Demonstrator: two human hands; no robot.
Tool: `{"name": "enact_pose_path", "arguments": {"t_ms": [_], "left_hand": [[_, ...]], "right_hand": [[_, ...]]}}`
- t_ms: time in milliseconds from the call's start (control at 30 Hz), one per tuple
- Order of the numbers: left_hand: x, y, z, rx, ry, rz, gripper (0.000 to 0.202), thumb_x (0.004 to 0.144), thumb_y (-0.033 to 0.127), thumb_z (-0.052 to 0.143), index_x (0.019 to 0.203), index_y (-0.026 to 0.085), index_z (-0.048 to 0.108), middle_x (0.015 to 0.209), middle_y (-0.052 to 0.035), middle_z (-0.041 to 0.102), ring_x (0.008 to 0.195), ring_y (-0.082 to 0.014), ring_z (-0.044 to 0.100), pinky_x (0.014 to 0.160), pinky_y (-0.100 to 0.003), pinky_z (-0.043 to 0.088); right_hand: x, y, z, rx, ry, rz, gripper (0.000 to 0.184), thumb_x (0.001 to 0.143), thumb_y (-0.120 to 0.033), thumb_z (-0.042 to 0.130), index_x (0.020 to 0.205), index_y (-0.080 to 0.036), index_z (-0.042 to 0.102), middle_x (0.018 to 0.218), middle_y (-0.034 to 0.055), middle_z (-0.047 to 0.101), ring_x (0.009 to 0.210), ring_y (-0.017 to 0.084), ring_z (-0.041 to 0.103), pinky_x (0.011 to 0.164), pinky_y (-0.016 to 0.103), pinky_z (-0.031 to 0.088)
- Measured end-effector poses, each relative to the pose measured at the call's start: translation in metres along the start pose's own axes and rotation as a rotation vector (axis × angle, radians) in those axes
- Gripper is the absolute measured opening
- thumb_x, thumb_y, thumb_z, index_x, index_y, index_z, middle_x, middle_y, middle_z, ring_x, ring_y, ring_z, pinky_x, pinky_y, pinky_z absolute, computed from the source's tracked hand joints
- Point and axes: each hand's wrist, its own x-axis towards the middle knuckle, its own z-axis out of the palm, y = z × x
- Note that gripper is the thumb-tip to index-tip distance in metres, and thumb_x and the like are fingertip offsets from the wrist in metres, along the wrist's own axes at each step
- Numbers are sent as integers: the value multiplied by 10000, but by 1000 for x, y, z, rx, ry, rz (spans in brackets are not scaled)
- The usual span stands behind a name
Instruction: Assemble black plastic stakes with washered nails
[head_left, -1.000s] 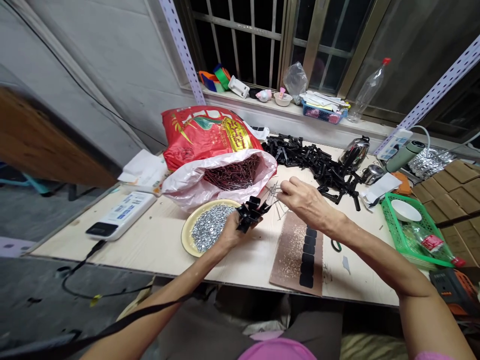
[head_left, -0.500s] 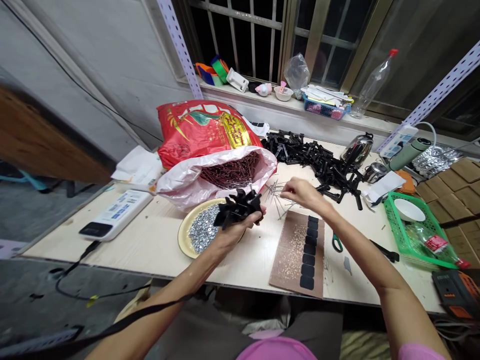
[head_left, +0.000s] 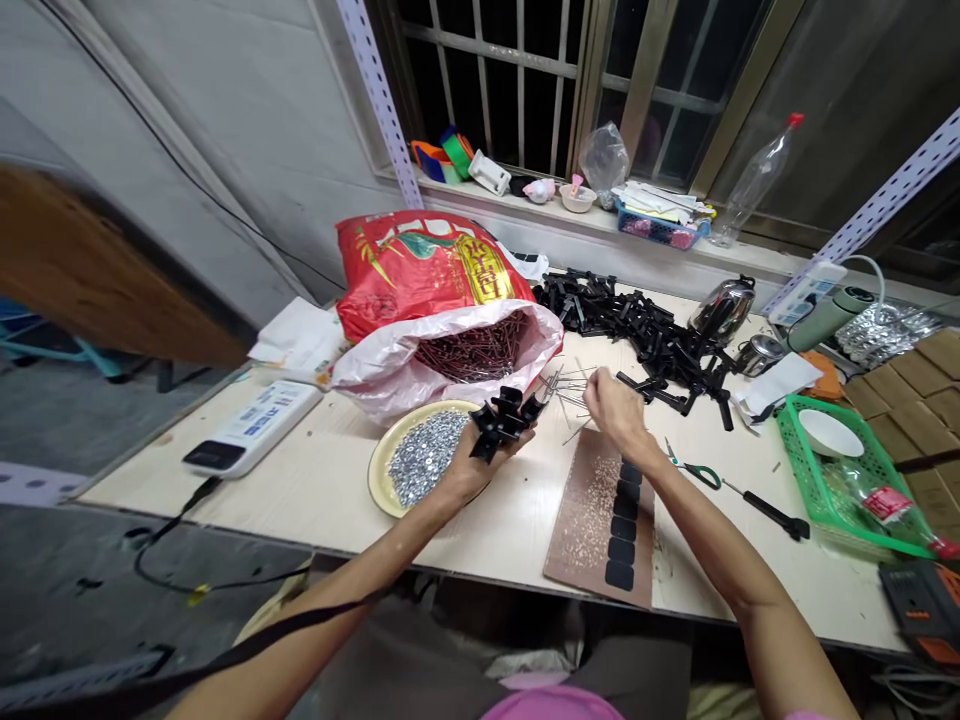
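Note:
My left hand point(head_left: 472, 465) is closed around a bunch of black plastic parts point(head_left: 507, 420) with curved ends, held above the right side of a yellow bowl point(head_left: 377, 478) of small silver metal pieces point(head_left: 424, 455). Over the loose thin metal pins point(head_left: 568, 388) on the table, my right hand point(head_left: 616, 408) has its fingers pinched together; what lies between them is hidden. Just left of these pins, the open mouth of a red and white bag point(head_left: 420, 270) shows many reddish-brown pins point(head_left: 476, 350). A brown board point(head_left: 574, 540) with a row of black pads point(head_left: 621, 550) lies under my right forearm.
A heap of black plastic parts point(head_left: 637, 325) spreads along the back. Scissors point(head_left: 701, 475) and a screwdriver point(head_left: 772, 515) lie right of my forearm, near a green basket point(head_left: 795, 470). A white device point(head_left: 255, 425) sits at left, and a metal flask point(head_left: 724, 310) stands behind.
My left hand has turned the black parts, so their curved ends now face up. My right hand has moved slightly over the pins, fingers still pinched. The view has shifted a little.

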Motion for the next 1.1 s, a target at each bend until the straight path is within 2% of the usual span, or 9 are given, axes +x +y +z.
{"name": "enact_pose_path", "arguments": {"t_ms": [100, 200, 367, 500, 567, 633, 767, 933, 1100], "left_hand": [[1, 1, 2, 2, -65, 16, 327, 572, 422, 760, 767, 174, 674, 726, -44, 709, 718, -237, 648, 722, -345, 501], [4, 0, 5, 36, -74, 54, 262, 551, 396, 757, 631, 178, 637, 644, -15, 676, 654, -203, 608, 646, -301, 483], [5, 6, 13, 55, -168, 20, 230, 537, 321, 750, 492, 196, 563, 492, 29, 567, 575, -177, 553, 535, -259, 431], [4, 12, 16, -49, -125, -20, 209, 512, 320, 785, 582, 186, 640, 595, 5, 647, 627, -189, 596, 609, -286, 480], [3, 13, 15, -143, -76, -74, 275, 536, 367, 787, 721, 182, 699, 750, -33, 715, 741, -218, 645, 726, -330, 511], [2, 12, 11, -217, -35, -126, 337, 570, 416, 775, 809, 186, 718, 872, -65, 735, 873, -249, 662, 838, -374, 504], [1, 4, 5, -238, 49, -146, 341, 552, 400, 807, 817, 201, 723, 921, -70, 738, 1006, -286, 645, 939, -410, 470], [5, -1, 5, -291, 72, -241, 368, 537, 365, 816, 847, 193, 716, 872, -71, 735, 963, -284, 660, 879, -403, 500], [10, -2, 4, -264, 67, -312, 390, 461, 381, 813, 747, 148, 686, 733, -53, 708, 690, -217, 653, 706, -346, 520]], "right_hand": [[-9, 16, -29, 106, 295, -354, 236, 971, -224, 402, 1007, -155, 624, 908, 80, 651, 846, 184, 568, 757, 287, 422], [-13, 22, -46, 97, 409, -654, 234, 975, -271, 438, 918, -188, 649, 858, 55, 603, 812, 172, 509, 744, 287, 404], [-15, 14, -48, 114, 342, -800, 171, 939, -217, 510, 866, -194, 662, 846, 42, 566, 767, 157, 489, 699, 289, 419], [-9, 9, -52, 432, 192, -904, 247, 896, -264, 592, 1133, -197, 600, 1064, 57, 583, 811, 129, 559, 740, 273, 486], [0, 10, -51, 518, 164, -774, 357, 879, -309, 614, 1208, -184, 558, 1134, 74, 584, 792, 120, 586, 739, 274, 500], [13, 11, -42, 424, 94, -514, 252, 898, -299, 582, 1110, -168, 621, 1095, 74, 622, 814, 133, 609, 749, 269, 488], [35, 3, 3, 77, -236, -32, 184, 904, -261, 555, 891, -147, 700, 990, 108, 691, 959, 214, 641, 789, 278, 458], [48, -18, 52, 40, -284, 110, 233, 889, -184, 513, 1032, -105, 678, 1095, 188, 672, 1075, 277, 619, 839, 335, 456], [53, -16, 50, 131, -311, 149, 218, 795, -119, 559, 973, -125, 686, 999, 153, 703, 995, 266, 654, 777, 308, 481]]}}
